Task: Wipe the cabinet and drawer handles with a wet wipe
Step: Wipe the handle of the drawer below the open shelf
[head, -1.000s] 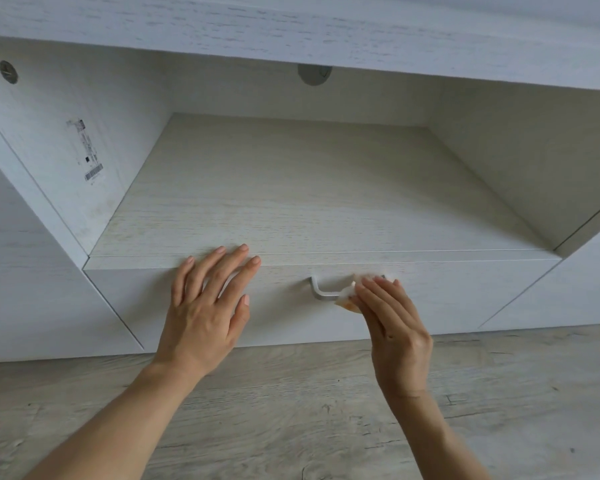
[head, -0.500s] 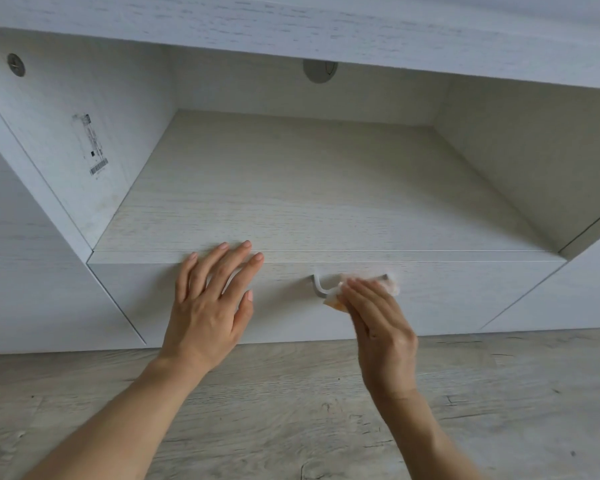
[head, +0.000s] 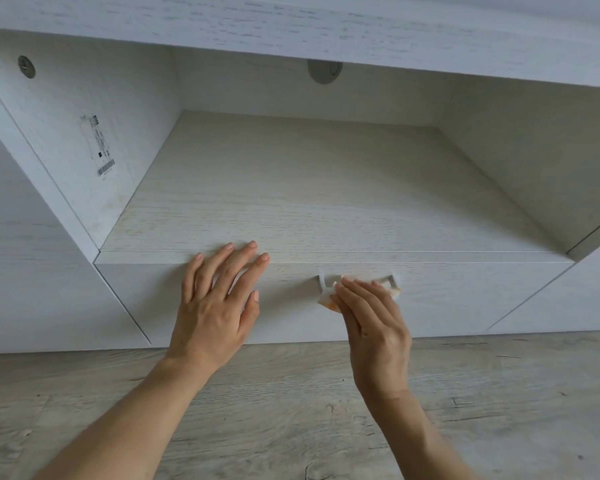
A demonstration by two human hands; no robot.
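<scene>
A pale wood drawer front [head: 465, 299] sits at the bottom of a low white cabinet. Its small white bar handle [head: 387, 279] is partly covered. My right hand [head: 374, 323] presses a crumpled white wet wipe [head: 327, 298] with orange marks against the handle's left and middle part. The handle's right end and left post still show. My left hand [head: 215, 303] lies flat with fingers spread on the drawer front, fingertips reaching the top edge, well left of the handle.
Above the drawer is an open cabinet shelf [head: 309, 188] with a barcode sticker [head: 101, 150] on its left wall and a round cable hole [head: 324, 71] at the back. Closed cabinet doors flank the drawer. Grey wood floor [head: 291, 410] lies below.
My right hand has slid the wipe leftward along the handle, uncovering its right end. My left hand has stayed flat on the drawer front.
</scene>
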